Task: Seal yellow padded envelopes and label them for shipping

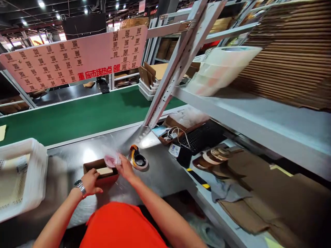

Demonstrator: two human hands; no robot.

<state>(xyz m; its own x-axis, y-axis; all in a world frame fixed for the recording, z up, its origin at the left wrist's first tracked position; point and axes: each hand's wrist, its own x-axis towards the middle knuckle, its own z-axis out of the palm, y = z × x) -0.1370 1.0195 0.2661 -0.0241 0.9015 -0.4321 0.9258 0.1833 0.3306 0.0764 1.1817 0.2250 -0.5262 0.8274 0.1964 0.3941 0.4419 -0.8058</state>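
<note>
A small open cardboard box (pixel 110 179) sits on the metal table, with a pale flat item (pixel 104 171) inside it. My left hand (pixel 90 182), wearing a metal watch, is closed over the box's near left edge, fingers on the inside and thumb outside. In my right hand (pixel 125 167) is a clear plastic bag with something pink (pixel 111 160) in it, pinched at the box's far right corner. The bag is blurred, so its contents cannot be made out. Just right of that hand lies a tape dispenser (pixel 138 159) with an orange and black handle.
White plastic baskets (pixel 38 172) are stacked at the left. A green conveyor belt (pixel 77 117) runs behind the metal table (pixel 160 172). To the right, a shelf (pixel 248 110) holds tape rolls (pixel 219 70) and stacked cardboard (pixel 292 51); below are a keyboard (pixel 204 136) and a bottle (pixel 210 158).
</note>
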